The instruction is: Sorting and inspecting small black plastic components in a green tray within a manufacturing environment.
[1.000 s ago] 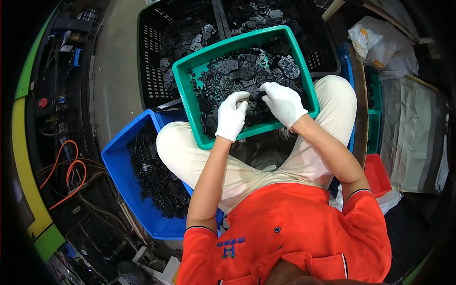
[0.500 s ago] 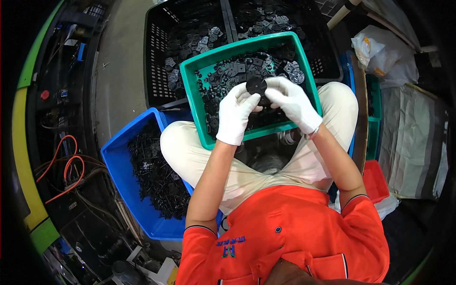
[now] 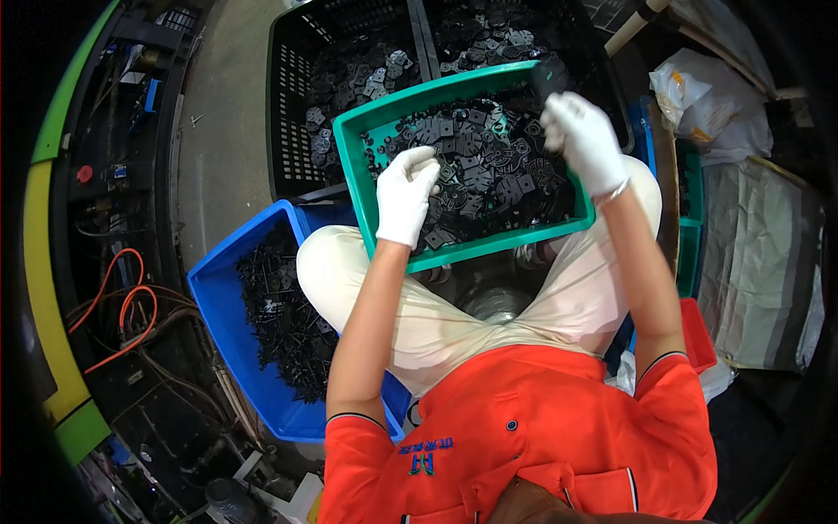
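My left hand (image 3: 405, 197), in a white glove, is over the left part of the green bin (image 3: 345, 166). Its fingers are loosely curved, and I see nothing between them and the thumb. Gloved in white as well, my right hand (image 3: 585, 144) is above the bin's right wall, smeared by motion. A blurred black disc (image 3: 549, 77) shows at its fingertips, over the bin's far right corner. Inside the bin lie many small flat black metal parts (image 3: 476, 170), some with holes. The bin sits across my thighs.
Beyond the bin stands a black perforated crate (image 3: 292, 113), split by a bar and holding similar flat parts. A blue bin (image 3: 231, 271) with thin dark pieces stands at my left. On the right are plastic bags (image 3: 711, 100) and a red container (image 3: 696, 336).
My hands have moved apart. The right one has gone right and away from me with the black disc; the left has drawn back leftward, off the disc.
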